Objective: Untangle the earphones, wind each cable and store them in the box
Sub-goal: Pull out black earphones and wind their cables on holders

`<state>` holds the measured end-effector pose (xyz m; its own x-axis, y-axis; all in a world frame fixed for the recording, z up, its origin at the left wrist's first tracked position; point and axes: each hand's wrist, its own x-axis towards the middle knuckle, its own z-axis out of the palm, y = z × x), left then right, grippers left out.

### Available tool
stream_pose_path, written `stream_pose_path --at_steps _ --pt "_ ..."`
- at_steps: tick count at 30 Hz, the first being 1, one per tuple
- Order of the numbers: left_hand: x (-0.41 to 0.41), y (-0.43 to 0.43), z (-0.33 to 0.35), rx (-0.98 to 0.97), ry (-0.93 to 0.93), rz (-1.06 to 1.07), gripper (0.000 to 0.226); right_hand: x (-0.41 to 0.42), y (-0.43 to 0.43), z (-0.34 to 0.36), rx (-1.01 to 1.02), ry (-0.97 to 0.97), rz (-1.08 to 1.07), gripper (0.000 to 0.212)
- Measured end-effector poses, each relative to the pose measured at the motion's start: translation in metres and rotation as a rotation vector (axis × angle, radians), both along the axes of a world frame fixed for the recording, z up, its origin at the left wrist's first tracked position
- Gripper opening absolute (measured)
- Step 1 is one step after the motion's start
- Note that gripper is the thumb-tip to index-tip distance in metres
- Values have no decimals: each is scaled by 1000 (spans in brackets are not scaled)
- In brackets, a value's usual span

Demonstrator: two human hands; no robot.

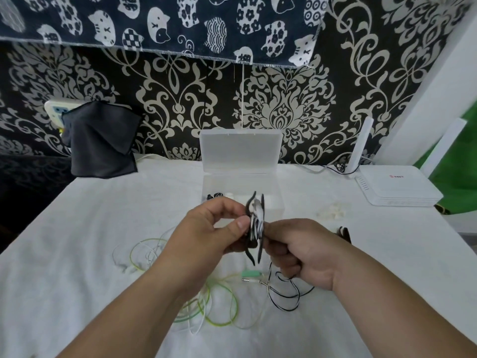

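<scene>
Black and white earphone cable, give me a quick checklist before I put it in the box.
1. Hold on the black and white cable by left grip and right grip: ok.
2. Cable fully wound: not ok, a loose tail hangs down to the table.
3. The box has its lid open: ok.
4. Free room in the box: cannot tell, small things lie inside.
5. The green and white earphones wound: not ok, they lie in loose loops on the table.
</scene>
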<state>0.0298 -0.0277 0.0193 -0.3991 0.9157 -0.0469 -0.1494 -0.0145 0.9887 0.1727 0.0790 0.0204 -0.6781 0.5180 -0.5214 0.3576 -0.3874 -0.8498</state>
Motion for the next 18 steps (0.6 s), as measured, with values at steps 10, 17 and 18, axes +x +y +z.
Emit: stream_pose_path --at_steps 10,17,18 --pt "-16 2 2 -32 -130 177 9 -2 -14 7 34 61 240 35" --pt "-21 2 0 -107 -111 233 5 0 -16 26 194 153 297 30" --pt "-20 2 -1 -125 -19 225 4 1 -15 28 228 161 281 30"
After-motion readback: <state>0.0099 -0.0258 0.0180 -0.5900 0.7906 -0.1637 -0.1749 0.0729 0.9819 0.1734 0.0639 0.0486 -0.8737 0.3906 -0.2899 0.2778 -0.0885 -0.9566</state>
